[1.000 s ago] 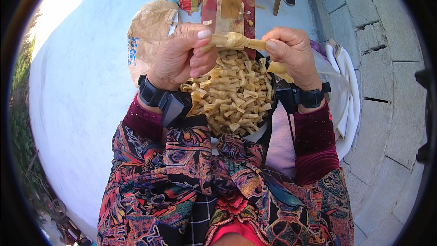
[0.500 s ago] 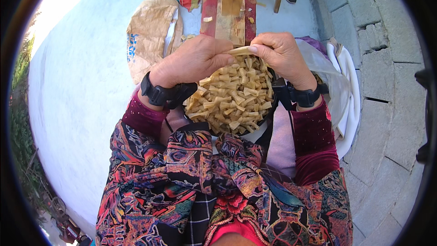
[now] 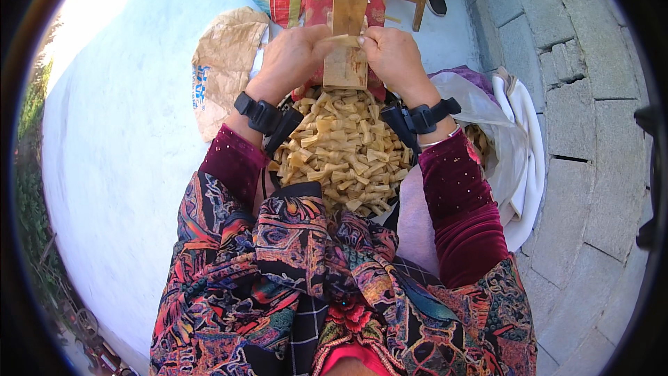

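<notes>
Pale bluish ground (image 3: 125, 146) is spreading out to my left, grey stone blocks (image 3: 570, 129) are running up the right, and between my hands one tan strip (image 3: 342, 40) is showing: short, narrow, smooth, slightly glossy, lying almost level in front of the upright wooden block (image 3: 346, 14). Both hands are closing down here: my left hand (image 3: 296, 56) is curling and pinching one end, my right hand (image 3: 393, 59) is gripping the other by thumb and fingertips. Those fingers are hiding both ends, and whether the strip is touching the wood, I cannot tell. One block, then, is rising from one wooden base (image 3: 344, 75) over red cloth (image 3: 316, 7). Below, knotted tan pieces (image 3: 348, 146) are heaping up, too many for counting. One brown paper bag (image 3: 226, 56) is lying left; one clear plastic bag (image 3: 480, 104) is sagging right.
</notes>
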`<control>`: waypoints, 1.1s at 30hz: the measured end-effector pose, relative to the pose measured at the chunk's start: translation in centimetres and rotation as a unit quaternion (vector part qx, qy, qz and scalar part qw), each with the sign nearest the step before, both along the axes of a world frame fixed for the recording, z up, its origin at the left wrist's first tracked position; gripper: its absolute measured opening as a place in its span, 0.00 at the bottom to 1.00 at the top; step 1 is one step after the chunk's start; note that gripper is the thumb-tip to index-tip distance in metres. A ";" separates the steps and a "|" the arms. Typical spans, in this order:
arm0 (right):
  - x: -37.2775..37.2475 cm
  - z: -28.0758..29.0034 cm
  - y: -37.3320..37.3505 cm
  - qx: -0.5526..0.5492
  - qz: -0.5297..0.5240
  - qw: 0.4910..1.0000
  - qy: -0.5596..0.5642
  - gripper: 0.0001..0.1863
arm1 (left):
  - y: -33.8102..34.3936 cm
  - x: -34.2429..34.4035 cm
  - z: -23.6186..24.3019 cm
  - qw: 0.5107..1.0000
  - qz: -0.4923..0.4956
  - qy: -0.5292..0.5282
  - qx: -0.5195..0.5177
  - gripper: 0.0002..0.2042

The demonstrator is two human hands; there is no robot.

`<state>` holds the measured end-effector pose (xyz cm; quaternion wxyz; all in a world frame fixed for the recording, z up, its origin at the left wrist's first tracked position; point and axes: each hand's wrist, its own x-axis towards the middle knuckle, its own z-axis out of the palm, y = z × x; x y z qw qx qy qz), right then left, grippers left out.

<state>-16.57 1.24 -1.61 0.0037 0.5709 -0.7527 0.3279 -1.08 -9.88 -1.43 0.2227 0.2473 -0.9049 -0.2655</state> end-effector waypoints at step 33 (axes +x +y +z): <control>6.4 5.6 4.6 -0.124 0.149 0.952 -0.238 0.09 | 8.1 1.3 4.2 0.938 -0.054 0.301 0.161 0.20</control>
